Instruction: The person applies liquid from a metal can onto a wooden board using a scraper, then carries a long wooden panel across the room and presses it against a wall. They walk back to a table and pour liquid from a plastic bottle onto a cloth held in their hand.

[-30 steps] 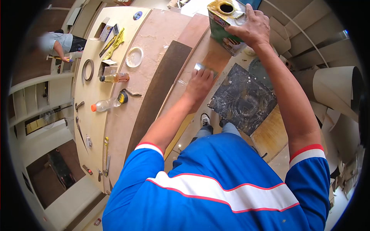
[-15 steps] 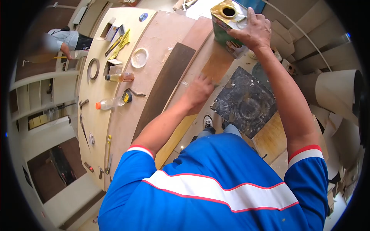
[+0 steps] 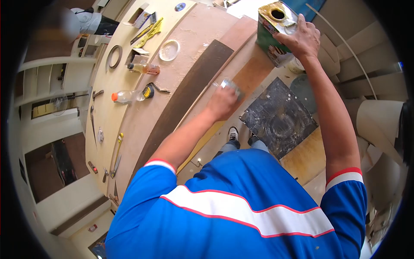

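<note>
Green metal can (image 3: 266, 43): at the far end of the bench (image 3: 108, 146), right of the boards, mouth upward; the right hand on its top probably steadies it.
Scraper (image 3: 232, 87): in the left hand, blurred, low over the near board; I cannot tell whether its edge touches the wood.
Orange-brown stretch of wood (image 3: 255, 68): between scraper and can, within easy reach of both hands.
Bottles (image 3: 129, 96) and white dish (image 3: 169, 50): off to the left, perhaps to leave the near edge free.
Left hand (image 3: 222, 103): fingers bunched together on the scraper, knuckles up, exact pinch hidden; forearm slanting far and right, elbow bent.
Right hand (image 3: 303, 41): fingers slightly parted, hooked over the can's top edge, thumb toward the left; arm stretched far, almost straight.
</note>
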